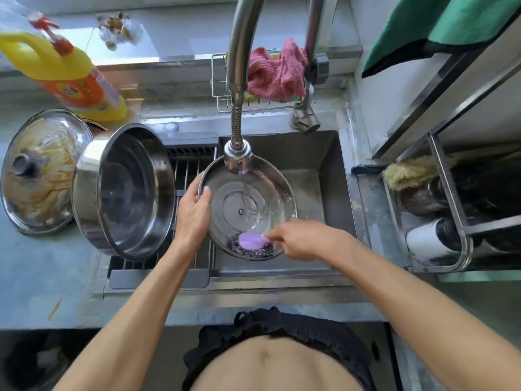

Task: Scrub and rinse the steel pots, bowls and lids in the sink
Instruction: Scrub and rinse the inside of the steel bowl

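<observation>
Over the sink [324, 176] I hold a round steel lid [245, 204], inner side up, under the tap head [237, 153]; a thin stream of water falls into it. My left hand [193, 210] grips the lid's left rim, thumb over the edge. My right hand [298, 238] holds a steel-wool scrubber with a purple handle [252, 244] and presses it on the lid's near rim. A large steel pot [124, 190] leans on its side on the drying rack at left. A soiled glass-and-steel lid [39, 173] lies on the counter at far left.
A yellow detergent bottle [64, 71] stands behind the pot. A wire caddy with a pink cloth [276, 71] hangs behind the tap. A steel shelf rack [451, 210] with jars and a brush stands at right. The counter's front edge [253, 311] is against my body.
</observation>
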Demonstrator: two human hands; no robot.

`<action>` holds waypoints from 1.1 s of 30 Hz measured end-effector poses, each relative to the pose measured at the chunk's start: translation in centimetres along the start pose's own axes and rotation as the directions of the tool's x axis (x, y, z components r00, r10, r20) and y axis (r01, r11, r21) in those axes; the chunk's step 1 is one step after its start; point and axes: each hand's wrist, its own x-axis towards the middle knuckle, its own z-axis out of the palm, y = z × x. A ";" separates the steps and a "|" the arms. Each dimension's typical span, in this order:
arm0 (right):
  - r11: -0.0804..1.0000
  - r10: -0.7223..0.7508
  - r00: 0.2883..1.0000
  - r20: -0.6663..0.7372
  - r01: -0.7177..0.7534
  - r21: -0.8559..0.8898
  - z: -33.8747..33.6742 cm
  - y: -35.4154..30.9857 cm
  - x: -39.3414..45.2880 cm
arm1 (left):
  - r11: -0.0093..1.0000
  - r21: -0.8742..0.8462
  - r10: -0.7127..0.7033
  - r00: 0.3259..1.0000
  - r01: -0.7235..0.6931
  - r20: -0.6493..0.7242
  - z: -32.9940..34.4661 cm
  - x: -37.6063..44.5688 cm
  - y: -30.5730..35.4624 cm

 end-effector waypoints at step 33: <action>0.793 0.255 0.960 0.114 -0.275 0.544 -1.3 -1.3 2.0 | 0.947 0.157 0.305 0.937 -0.280 -0.171 3.6 -1.1 -1.2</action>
